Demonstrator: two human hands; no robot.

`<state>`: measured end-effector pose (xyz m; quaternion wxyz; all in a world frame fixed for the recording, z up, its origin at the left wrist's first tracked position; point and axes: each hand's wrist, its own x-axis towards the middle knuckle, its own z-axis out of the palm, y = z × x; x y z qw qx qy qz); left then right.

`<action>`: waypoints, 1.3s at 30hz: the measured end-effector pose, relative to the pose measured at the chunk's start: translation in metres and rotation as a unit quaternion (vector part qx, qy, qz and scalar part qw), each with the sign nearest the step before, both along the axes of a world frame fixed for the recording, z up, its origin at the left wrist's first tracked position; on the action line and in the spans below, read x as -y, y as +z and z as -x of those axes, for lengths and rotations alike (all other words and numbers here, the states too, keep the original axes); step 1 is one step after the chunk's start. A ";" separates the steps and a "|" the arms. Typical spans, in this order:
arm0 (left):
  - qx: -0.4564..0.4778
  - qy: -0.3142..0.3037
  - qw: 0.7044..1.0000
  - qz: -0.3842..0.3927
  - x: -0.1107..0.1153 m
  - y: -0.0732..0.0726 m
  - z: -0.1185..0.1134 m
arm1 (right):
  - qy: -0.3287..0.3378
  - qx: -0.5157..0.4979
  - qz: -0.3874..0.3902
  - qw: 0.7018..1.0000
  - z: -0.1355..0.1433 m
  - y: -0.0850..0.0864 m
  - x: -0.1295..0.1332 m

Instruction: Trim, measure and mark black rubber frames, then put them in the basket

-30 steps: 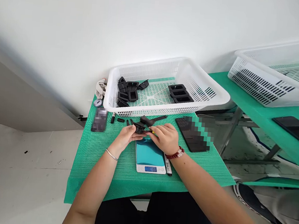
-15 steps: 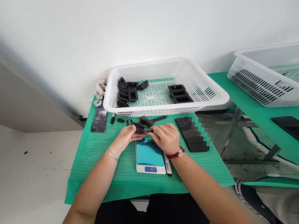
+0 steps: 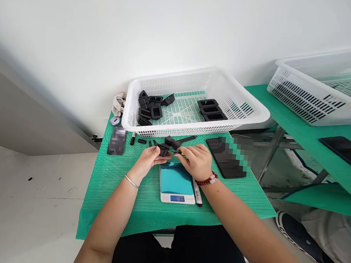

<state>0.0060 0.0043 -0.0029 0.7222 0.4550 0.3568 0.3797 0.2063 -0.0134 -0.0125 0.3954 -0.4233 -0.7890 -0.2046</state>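
My left hand (image 3: 148,160) is closed on a small black plastic part (image 3: 163,149), thumb on top and fingers beneath. My right hand (image 3: 197,162) pinches a thin tool (image 3: 183,153) with a bit of yellow on its handle. The tool's slim end meets the right side of the part; its tip is too small to make out. Both hands are above the back edge of a small digital scale (image 3: 177,183) with a shiny blue plate. Just behind them, dark offcut-like pieces (image 3: 172,142) lie on the green cloth.
A white plastic basket (image 3: 194,129) behind the hands contains several black frame-like parts (image 3: 155,112). A marker (image 3: 198,195) lies beside the scale, a dark phone-like slab (image 3: 222,160) to the right. Another basket (image 3: 307,98) stands on the right-hand table.
Both hands keep almost the same place and grip, with only a slight shift of the right hand and tool. At the lower right, the dark shoe and the cloth edge above it have shifted.
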 end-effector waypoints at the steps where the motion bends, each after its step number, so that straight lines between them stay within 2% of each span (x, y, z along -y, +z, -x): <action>1: -0.001 0.000 1.000 -0.002 0.000 0.000 0.000 | -0.002 0.001 0.003 1.000 0.000 0.000 0.000; 5: -0.005 -0.005 1.000 -0.006 0.000 0.000 0.001 | 0.013 0.018 0.011 1.000 0.001 0.001 0.001; 11: -0.017 -0.006 1.000 -0.008 0.000 0.001 0.002 | -0.005 -0.015 -0.006 1.000 0.000 0.000 0.001; 18: -0.015 0.003 1.000 -0.014 -0.001 0.000 0.003 | 0.030 0.001 0.019 0.999 0.001 0.001 0.001; 25: -0.015 -0.005 1.000 -0.012 -0.003 -0.004 0.002 | 0.009 -0.015 0.000 1.000 0.000 0.002 0.001; 32: -0.014 -0.003 1.000 -0.021 -0.001 -0.001 0.002 | 0.028 0.015 0.009 0.999 -0.003 0.000 0.001; 39: -0.011 -0.004 1.000 -0.024 0.000 -0.002 0.003 | 0.061 0.018 -0.049 0.997 -0.003 0.001 0.002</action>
